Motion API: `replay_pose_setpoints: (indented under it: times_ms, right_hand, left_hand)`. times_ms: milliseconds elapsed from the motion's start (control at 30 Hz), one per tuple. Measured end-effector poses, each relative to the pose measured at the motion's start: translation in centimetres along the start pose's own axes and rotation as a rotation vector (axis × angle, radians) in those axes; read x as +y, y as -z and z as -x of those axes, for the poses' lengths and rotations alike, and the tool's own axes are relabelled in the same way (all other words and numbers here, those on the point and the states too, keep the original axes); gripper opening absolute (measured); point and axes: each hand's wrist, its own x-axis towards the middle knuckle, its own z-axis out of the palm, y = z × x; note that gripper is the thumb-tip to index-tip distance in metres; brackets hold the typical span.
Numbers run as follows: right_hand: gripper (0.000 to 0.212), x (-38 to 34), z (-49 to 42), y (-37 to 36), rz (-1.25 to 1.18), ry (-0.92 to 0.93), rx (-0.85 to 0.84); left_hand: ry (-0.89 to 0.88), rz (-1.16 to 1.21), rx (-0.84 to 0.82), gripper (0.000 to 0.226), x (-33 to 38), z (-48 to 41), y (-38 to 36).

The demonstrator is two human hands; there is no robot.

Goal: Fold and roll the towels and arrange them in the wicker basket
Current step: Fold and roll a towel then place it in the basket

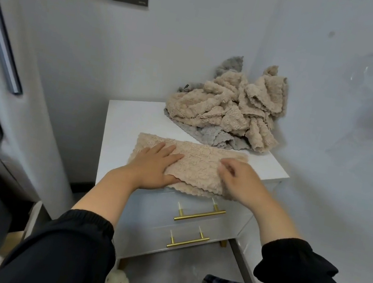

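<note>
two grips rest on the folded beige towel (201, 165), its long axis left-to-right: left grip (152, 167) flat and spread; right grip (242, 184) blurred, cannot tell.

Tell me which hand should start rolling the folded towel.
Right, probably. The right hand sits at the towel's right end, beside its short edge; the left hand lies flat, pinning the other half.

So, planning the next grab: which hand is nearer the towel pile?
Right. The right hand lies in front of the pile; the left hand rests farther left on the towel.
</note>
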Motion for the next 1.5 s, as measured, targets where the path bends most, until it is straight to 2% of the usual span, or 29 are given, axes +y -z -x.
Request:
replay_pose_setpoints:
  times_ms: [67,200,267,333,400,500,600,700,833,967,1067,1167,1300,1367,1433,1500]
  right_hand:
    - [0.053,0.1,-0.5,-1.3,0.191,-0.041,-0.123]
    - [0.055,-0.4,-1.4,-2.2,0.288,-0.113,-0.084]
    - [0.058,-1.5,-1.3,-2.1,0.247,-0.053,-0.034]
    - [0.063,-3.1,-0.9,-1.8,0.090,0.072,0.009]
    - [0.063,-4.6,-0.4,-1.5,-0.018,0.140,-0.028]
    - [0.044,-5.4,0.1,-1.6,0.066,0.166,-0.109]
    - [0.019,-5.4,0.1,-1.6,0.064,0.180,-0.009]
    - [0.015,-5.6,0.0,-1.1,0.089,0.230,0.069]
    - [0.011,-5.4,0.1,-0.7,0.117,0.252,0.069]
    - [0.014,-5.0,0.4,-0.6,0.213,0.204,-0.090]
    - [0.018,-4.9,0.5,-0.6,0.205,0.183,-0.114]
    - [0.018,-4.9,0.6,-0.6,0.185,0.155,-0.102]
    - [0.014,-4.8,0.9,-0.1,0.041,0.094,-0.034]
    - [0.013,-4.7,0.9,0.3,-0.023,0.083,-0.007]
    - [0.018,-4.4,0.9,0.6,-0.019,0.088,-0.035]
    - [0.021,-4.1,0.9,0.5,0.040,0.126,-0.146]
  left_hand:
    - [0.008,0.098,0.119,0.064,-0.3,-0.1,-0.1]
    - [0.020,0.237,0.305,0.052,-0.5,0.6,0.7]
    - [0.025,0.244,0.356,0.040,-0.8,1.1,1.5]
    - [0.048,0.228,0.358,0.031,-1.1,1.5,2.2]
    - [0.068,0.193,0.335,0.024,-1.5,1.8,2.6]
    - [0.103,0.167,0.315,0.018,-1.7,2.3,3.1]
    - [0.092,0.190,0.357,0.018,-1.4,2.8,3.7]
    - [0.056,0.202,0.396,0.020,-1.0,3.2,4.2]
    - [0.041,0.193,0.318,0.025,-0.5,3.8,4.9]
    - [0.057,0.212,0.079,0.026,-0.1,3.9,4.6]
    - [0.060,0.249,-0.040,0.026,0.2,3.9,4.3]
    - [0.056,0.293,0.030,0.013,0.6,4.0,4.6]
    - [0.059,0.374,0.266,0.019,1.1,4.1,5.2]
    - [0.051,0.468,0.286,0.022,1.4,4.2,5.8]
    - [0.031,0.502,0.152,0.023,1.6,4.5,6.1]
    - [0.037,0.406,-0.058,0.018,1.8,4.5,5.8]
